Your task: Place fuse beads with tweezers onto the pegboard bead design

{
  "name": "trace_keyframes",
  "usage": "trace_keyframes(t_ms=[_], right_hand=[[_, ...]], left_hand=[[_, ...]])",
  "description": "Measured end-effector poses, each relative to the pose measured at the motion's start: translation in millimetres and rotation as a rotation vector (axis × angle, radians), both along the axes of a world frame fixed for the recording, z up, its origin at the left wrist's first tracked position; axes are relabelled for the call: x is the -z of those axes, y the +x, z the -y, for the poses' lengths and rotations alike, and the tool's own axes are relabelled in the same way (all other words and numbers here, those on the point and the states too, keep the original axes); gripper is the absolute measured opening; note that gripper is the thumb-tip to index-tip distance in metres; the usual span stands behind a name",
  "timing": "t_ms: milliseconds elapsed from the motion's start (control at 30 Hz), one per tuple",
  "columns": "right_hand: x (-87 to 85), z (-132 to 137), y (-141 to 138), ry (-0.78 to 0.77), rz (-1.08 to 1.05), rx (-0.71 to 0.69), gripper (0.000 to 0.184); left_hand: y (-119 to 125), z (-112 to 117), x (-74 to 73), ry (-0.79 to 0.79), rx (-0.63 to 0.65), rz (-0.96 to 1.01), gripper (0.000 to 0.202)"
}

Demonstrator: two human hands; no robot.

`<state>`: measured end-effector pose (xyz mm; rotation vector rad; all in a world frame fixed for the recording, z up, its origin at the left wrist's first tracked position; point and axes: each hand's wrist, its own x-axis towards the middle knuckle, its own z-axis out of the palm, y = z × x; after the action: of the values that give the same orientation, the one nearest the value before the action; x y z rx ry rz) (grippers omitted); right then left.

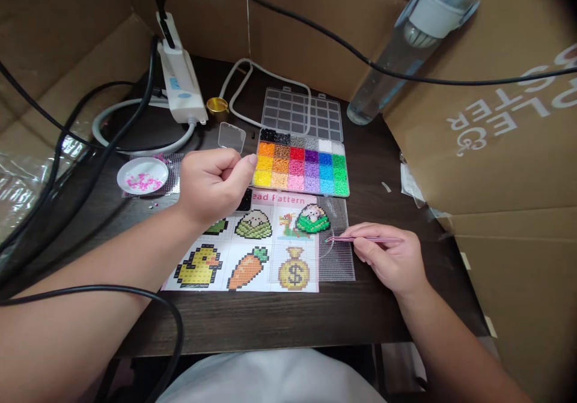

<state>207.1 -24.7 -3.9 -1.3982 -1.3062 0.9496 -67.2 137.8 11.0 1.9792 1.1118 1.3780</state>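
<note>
My right hand [390, 259] grips a pair of pink tweezers [372, 239]. A tiny green speck, perhaps a bead, shows at their tips. Just beyond the tips, a green and white bead figure with a black outline [313, 219] lies on a clear pegboard [338, 265]. The board overlaps the right side of a printed bead pattern sheet [247, 241]. My left hand [216, 181] is closed above the sheet's far left part, beside the bead box [300, 163]. Whatever is inside its fingers is hidden. A small dark container [244, 200] shows partly behind that hand.
A white dish [143, 175] of pink and white beads stands at the left. Behind are a power strip [180, 78], a gold cup [217, 107] and a clear bottle [406, 48]. Black cables [315, 24] cross overhead; cardboard walls [509, 169] enclose the table.
</note>
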Motion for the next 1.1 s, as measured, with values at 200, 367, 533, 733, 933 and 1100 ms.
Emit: trace_keyframes(t_ms=[200, 367, 533, 733, 933, 1100], right_hand=[[-4.4, -1.1, 1.0, 0.083, 0.135, -0.076, 0.014], [-2.4, -0.5, 2.7, 0.116, 0.113, -0.069, 0.017], [1.1, 1.5, 4.9, 0.113, 0.077, -0.071, 0.018], [0.7, 0.2, 3.1, 0.077, 0.092, -0.038, 0.015], [-2.5, -0.1, 2.0, 0.072, 0.118, -0.048, 0.014], [-1.5, 1.8, 2.3, 0.058, 0.059, -0.038, 0.014]], left_hand=[[-0.5, -2.1, 4.5, 0.044, 0.016, 0.021, 0.054], [-0.3, -1.9, 3.9, 0.088, 0.032, 0.036, 0.054], [-0.3, -3.1, 5.4, 0.098, 0.052, 0.060, 0.056], [-0.6, -3.5, 5.6, 0.092, 0.048, 0.057, 0.055], [-0.3, -3.7, 6.2, 0.101, 0.052, 0.057, 0.056], [0.1, -3.8, 7.4, 0.086, 0.054, 0.063, 0.056]])
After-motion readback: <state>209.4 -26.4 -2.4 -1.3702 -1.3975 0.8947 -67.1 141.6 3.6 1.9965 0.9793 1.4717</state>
